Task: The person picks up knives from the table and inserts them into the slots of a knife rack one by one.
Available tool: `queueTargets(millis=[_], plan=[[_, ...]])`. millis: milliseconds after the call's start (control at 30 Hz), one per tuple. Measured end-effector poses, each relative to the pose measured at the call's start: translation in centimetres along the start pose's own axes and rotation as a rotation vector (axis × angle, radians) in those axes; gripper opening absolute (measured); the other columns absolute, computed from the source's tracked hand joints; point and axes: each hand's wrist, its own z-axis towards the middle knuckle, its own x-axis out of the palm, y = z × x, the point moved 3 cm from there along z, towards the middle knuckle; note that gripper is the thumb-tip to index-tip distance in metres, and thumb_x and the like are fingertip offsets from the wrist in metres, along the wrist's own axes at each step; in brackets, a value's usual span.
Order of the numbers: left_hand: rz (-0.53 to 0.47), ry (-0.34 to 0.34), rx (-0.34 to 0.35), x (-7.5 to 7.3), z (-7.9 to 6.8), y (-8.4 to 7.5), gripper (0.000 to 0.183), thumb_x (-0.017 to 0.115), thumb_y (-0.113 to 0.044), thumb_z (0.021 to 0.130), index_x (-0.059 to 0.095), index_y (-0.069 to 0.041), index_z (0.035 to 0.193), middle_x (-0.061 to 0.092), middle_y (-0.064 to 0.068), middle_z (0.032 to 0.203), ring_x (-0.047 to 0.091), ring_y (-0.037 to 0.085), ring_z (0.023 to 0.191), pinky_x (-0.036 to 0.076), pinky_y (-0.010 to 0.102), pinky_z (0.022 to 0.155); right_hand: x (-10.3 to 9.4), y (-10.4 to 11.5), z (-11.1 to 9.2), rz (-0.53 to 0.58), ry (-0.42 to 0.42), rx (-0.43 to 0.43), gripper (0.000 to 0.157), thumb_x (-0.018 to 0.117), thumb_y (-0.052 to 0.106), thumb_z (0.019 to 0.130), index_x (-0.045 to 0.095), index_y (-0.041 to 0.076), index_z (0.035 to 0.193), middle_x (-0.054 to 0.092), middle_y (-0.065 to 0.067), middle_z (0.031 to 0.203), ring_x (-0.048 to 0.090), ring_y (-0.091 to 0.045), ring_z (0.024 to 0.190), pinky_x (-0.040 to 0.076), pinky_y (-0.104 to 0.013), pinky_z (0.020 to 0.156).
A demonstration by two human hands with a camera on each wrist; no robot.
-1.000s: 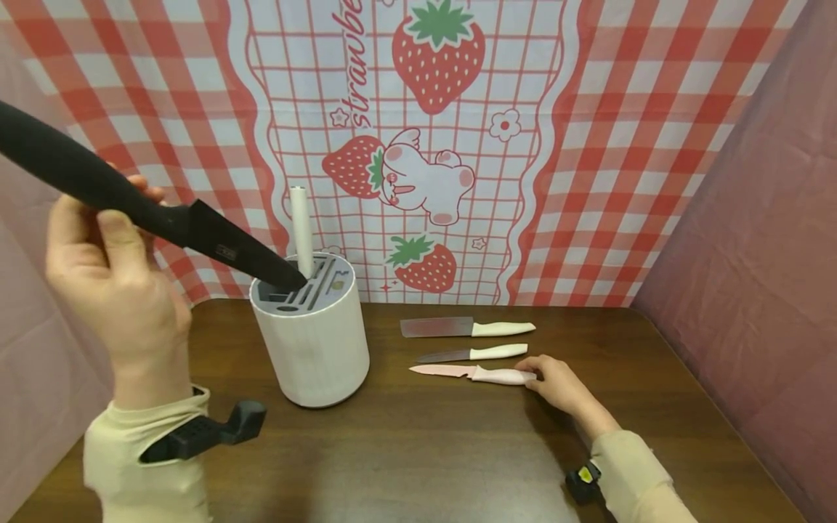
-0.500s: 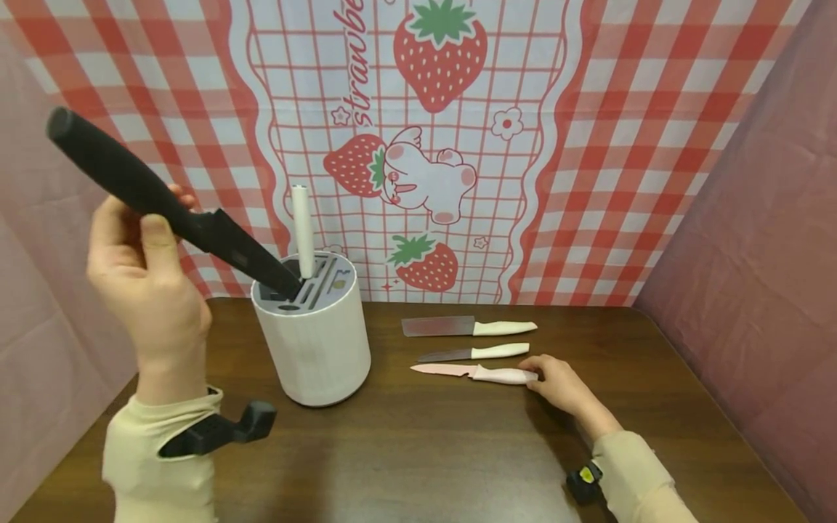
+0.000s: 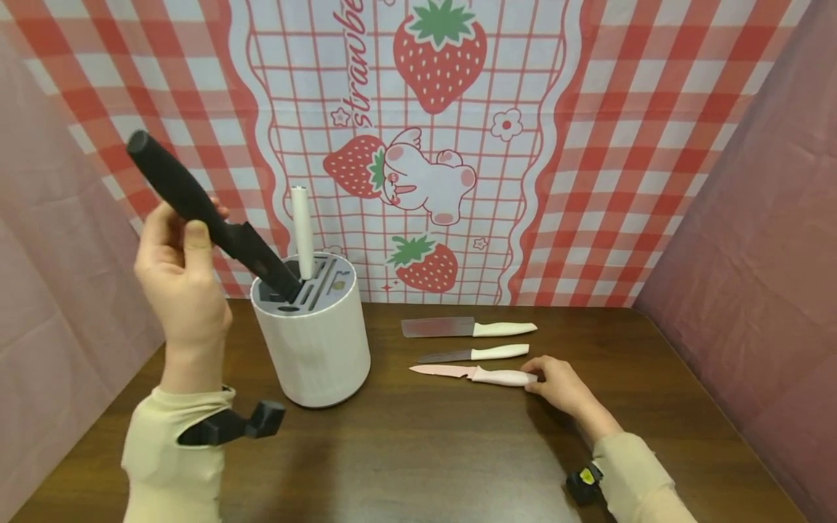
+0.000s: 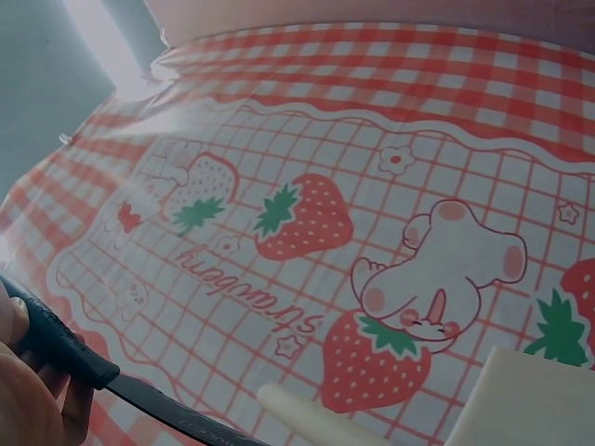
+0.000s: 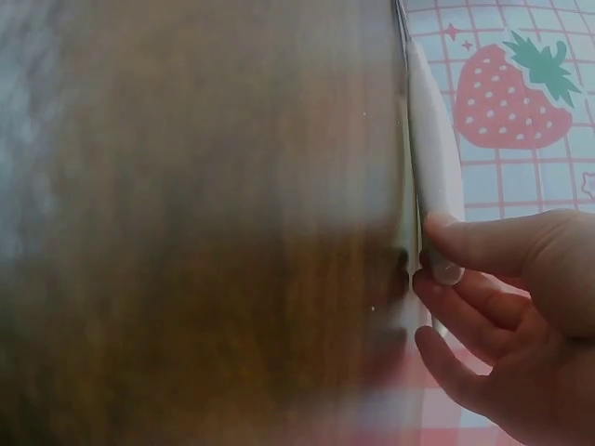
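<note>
The left hand (image 3: pixel 183 294) grips the black knife (image 3: pixel 229 236) with thumb and fingers round the handle, toward the blade end, leaving the butt sticking out above. The right hand (image 3: pixel 556 381) pinches the butt of the pink knife (image 3: pixel 482 375) between thumb and fingers, and that knife lies flat on the table (image 3: pixel 405 465), blade pointing left.

The key relation is between the black knife and the knife block (image 3: pixel 314 356), which stands upright just to the right of the left hand, much nearer to it than to the right. The knife's long axis slants down from upper left to lower right, so its blade end meets the slotted top while the handle leans well out to the left. That lean looks too far from upright to suit the slots; whether the tip is inside one, I cannot tell.

A white handle (image 3: pixel 303 232) rises nearly upright from the block, close beside the black blade. Right of the block, beyond the pink knife, lie a slim knife (image 3: pixel 472 354) and a cleaver (image 3: pixel 467 327), roughly parallel, handles to the right. Behind everything hangs a checked strawberry cloth (image 3: pixel 608 145)
</note>
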Motion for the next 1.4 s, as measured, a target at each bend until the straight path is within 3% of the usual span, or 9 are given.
queueTargets(millis=[400, 667, 933, 1167, 1400], plan=[[0.105, 0.043, -0.143, -0.3, -0.5, 1.8, 0.020, 0.056, 0.000, 0.086, 0.061, 0.003, 0.104, 0.061, 0.012, 0.091, 0.057, 0.023, 0.086, 0.048, 0.026, 0.084, -1.2, 0.7, -0.1, 0.061, -0.098, -0.049, 0.020, 0.071, 0.003, 0.073, 0.067, 0.004, 0.093, 0.061, -0.003, 0.085, 0.056, -0.015, 0.078, 0.048, -0.030, 0.068], [0.292, 0.103, -0.231, -0.5, -0.9, 3.2, 0.025, 0.052, -0.005, 0.089, 0.058, 0.000, 0.112, 0.060, 0.006, 0.098, 0.054, 0.020, 0.093, 0.046, 0.029, 0.093, -2.0, 1.0, -0.3, 0.096, -0.117, -0.099, 0.022, 0.071, 0.005, 0.075, 0.067, 0.005, 0.097, 0.062, -0.003, 0.091, 0.056, -0.012, 0.082, 0.048, -0.026, 0.070], [0.290, 0.110, -0.277, -0.9, -1.1, 4.3, 0.024, 0.051, -0.002, 0.089, 0.057, 0.002, 0.112, 0.059, 0.004, 0.093, 0.056, 0.020, 0.089, 0.046, 0.024, 0.090, -2.6, 1.5, -0.2, 0.083, -0.154, -0.149, 0.023, 0.071, 0.004, 0.075, 0.066, 0.006, 0.096, 0.061, 0.000, 0.090, 0.054, -0.009, 0.080, 0.047, -0.025, 0.069], [0.383, 0.138, -0.327, -1.1, -1.3, 5.3, 0.026, 0.050, -0.003, 0.090, 0.054, 0.004, 0.115, 0.058, 0.000, 0.091, 0.055, 0.014, 0.089, 0.045, 0.029, 0.093, -3.1, 2.0, 0.0, 0.108, -0.177, -0.164, 0.023, 0.070, 0.005, 0.076, 0.065, 0.007, 0.098, 0.061, 0.001, 0.091, 0.052, -0.008, 0.082, 0.045, -0.025, 0.070], [0.458, 0.171, -0.359, -1.4, -1.5, 6.0, 0.028, 0.048, -0.003, 0.092, 0.052, 0.007, 0.117, 0.056, -0.002, 0.091, 0.055, 0.012, 0.090, 0.043, 0.030, 0.096, -3.6, 2.8, 0.2, 0.122, -0.195, -0.173, 0.022, 0.069, 0.007, 0.079, 0.064, 0.007, 0.100, 0.060, 0.000, 0.093, 0.050, -0.010, 0.084, 0.044, -0.032, 0.072]])
